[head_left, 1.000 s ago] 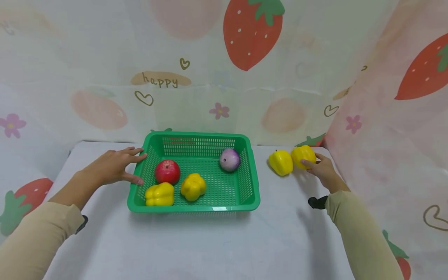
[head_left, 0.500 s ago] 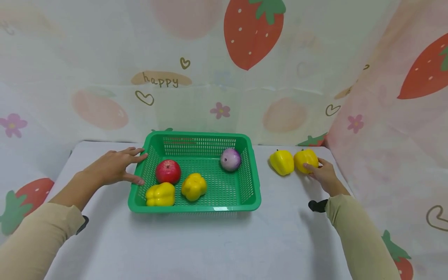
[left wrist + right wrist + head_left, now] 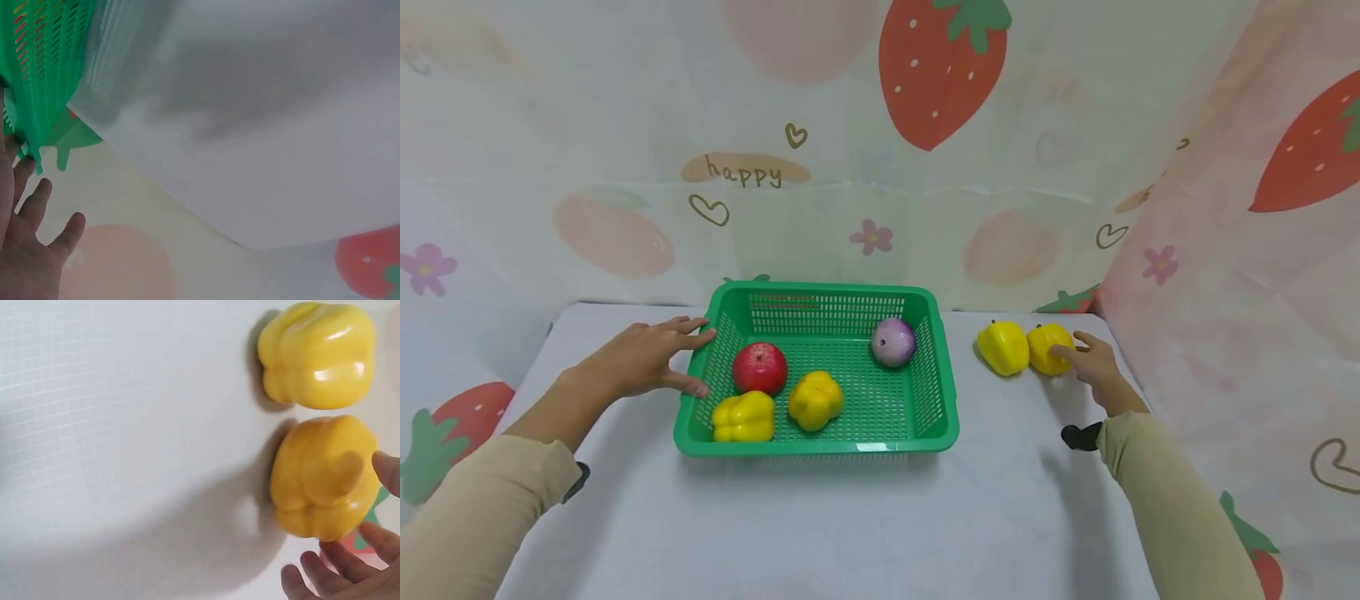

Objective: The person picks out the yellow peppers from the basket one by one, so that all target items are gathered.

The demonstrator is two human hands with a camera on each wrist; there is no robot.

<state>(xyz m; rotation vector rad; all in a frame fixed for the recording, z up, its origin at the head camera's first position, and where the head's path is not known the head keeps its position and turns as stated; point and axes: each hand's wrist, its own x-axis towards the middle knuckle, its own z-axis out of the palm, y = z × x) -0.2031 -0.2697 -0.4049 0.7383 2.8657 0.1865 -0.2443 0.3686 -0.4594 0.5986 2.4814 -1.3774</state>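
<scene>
My left hand rests at the left rim of the green plastic basket, fingers spread. Inside lie a red pomegranate-like fruit, two yellow bell peppers, one in the front left corner and one nearer the middle, and a round purple-white vegetable. To the right of the basket, two more yellow bell peppers sit side by side on the table, a left one and a right one. My right hand is beside the right one, its thumb and fingers parted around it; in the right wrist view the thumb looks clear of it.
A white cloth covers the table. Behind it and to the sides hangs a printed curtain with strawberries, hearts and flowers. The basket's right wall stands between its contents and the two peppers outside.
The right-hand pepper, gripped by my right hand earlier, now sits on the table beside the other one. My right hand's fingers have loosened from it. My left hand stays put.
</scene>
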